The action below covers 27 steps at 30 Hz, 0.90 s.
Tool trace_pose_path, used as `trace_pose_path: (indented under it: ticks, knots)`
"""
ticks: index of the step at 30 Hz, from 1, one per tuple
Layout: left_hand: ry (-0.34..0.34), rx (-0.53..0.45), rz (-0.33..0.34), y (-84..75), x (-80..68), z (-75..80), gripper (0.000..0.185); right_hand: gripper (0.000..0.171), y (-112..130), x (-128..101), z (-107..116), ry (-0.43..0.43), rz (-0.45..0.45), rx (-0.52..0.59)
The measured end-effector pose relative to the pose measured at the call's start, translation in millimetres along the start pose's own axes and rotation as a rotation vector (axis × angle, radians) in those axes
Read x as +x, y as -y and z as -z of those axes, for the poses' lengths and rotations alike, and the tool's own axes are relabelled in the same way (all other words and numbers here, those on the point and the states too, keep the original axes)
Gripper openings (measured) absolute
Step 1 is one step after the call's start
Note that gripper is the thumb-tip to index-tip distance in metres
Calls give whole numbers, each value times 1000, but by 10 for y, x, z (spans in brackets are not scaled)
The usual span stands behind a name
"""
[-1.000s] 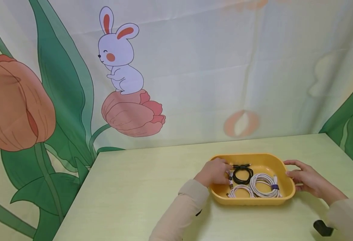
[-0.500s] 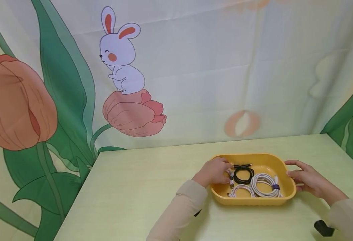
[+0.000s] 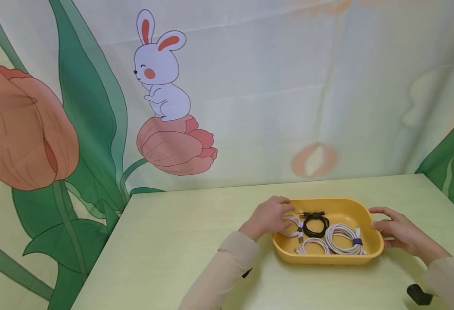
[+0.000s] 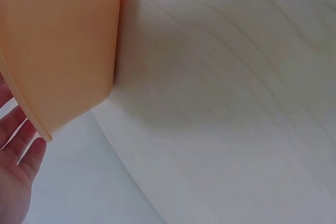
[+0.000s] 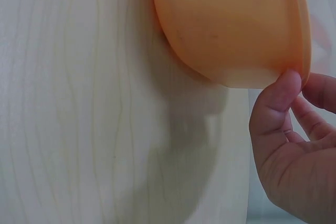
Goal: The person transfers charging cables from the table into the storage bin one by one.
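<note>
While the head view looks down on the pale green surface (image 3: pixel 196 245), a yellow tray (image 3: pixel 329 257) sits near its front right part, and both hands flank it. The left hand (image 3: pixel 267 217) lies over the tray's left rim with its fingers curled on a white coiled cable (image 3: pixel 292 224) just inside, a grip that looks like a pinch on the loop. Beside that coil, further into the tray, lie a black cable (image 3: pixel 315 225) and two more white cables (image 3: pixel 343 243). The right hand (image 3: pixel 395 230) rests against the tray's right end, fingers loosely bent along the rim, apparently steadying it.

From the left wrist, only the tray's outer wall (image 4: pixel 63 51) and some fingertips (image 4: pixel 21 150) below its rim show; the grip itself is hidden.

From the right wrist, the thumb (image 5: pixel 275 106) presses the tray's edge (image 5: pixel 236 30) while the other fingers stay spread behind it, bracing rather than clasping.
</note>
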State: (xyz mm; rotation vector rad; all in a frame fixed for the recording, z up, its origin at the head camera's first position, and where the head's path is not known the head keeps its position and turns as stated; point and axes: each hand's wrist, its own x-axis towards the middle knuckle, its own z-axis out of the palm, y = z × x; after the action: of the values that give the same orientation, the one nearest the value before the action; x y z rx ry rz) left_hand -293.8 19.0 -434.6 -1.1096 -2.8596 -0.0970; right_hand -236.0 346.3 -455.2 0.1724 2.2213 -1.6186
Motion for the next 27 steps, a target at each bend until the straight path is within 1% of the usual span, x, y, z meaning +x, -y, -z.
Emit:
trace_pose_path:
  ticks: [5, 9, 17, 22, 27]
  knots:
    - [-68, 6, -10, 73, -80, -34, 38, 58, -14, 12, -7, -3, -3, 3]
    - [-89, 3, 11, 121, -130, -77, 42, 58, -17, 17, -1, -2, -3, 1]
    - [-85, -43, 63, 168, -200, -128, 44, 57, -8, 12, -5, 1, -1, 0]
    - [-72, -50, 87, 188, -239, -124, 44, 56, 2, 9, -10, 3, 2, 4]
    - [-75, -45, 126, 260, -313, -128, 47, 59, 10, -6, -16, -1, -3, -8]
